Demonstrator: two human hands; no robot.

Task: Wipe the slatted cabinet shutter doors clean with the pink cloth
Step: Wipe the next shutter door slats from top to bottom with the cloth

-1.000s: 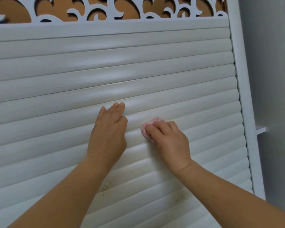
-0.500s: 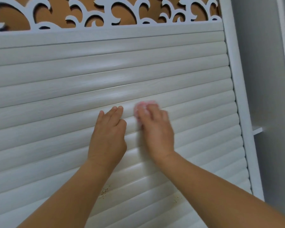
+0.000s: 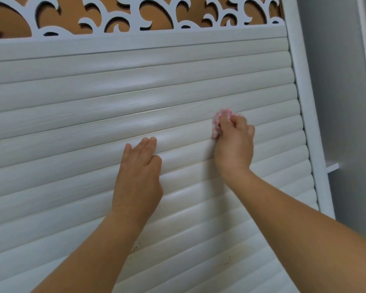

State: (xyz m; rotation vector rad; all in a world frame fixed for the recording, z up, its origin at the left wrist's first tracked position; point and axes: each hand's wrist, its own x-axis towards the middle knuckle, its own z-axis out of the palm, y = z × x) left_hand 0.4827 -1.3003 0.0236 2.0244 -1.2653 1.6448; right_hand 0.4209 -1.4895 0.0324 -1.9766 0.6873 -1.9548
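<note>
A white slatted shutter door (image 3: 72, 115) fills the view beneath a scrolled fretwork panel (image 3: 123, 17), with small brown specks (image 3: 133, 250) on its lower slats. The left hand (image 3: 137, 178) rests flat on the slats, fingers straight and together. To its right, the right hand (image 3: 235, 144) grips a bunched pink cloth (image 3: 218, 121) against a slat, the cloth protruding above and left of the curled fingers.

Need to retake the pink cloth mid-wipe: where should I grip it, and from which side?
Take the pink cloth by its bunched middle, coming from below and outward as the right hand does. It is wadded small against the shutter slats, so only its outer face offers a hold.
</note>
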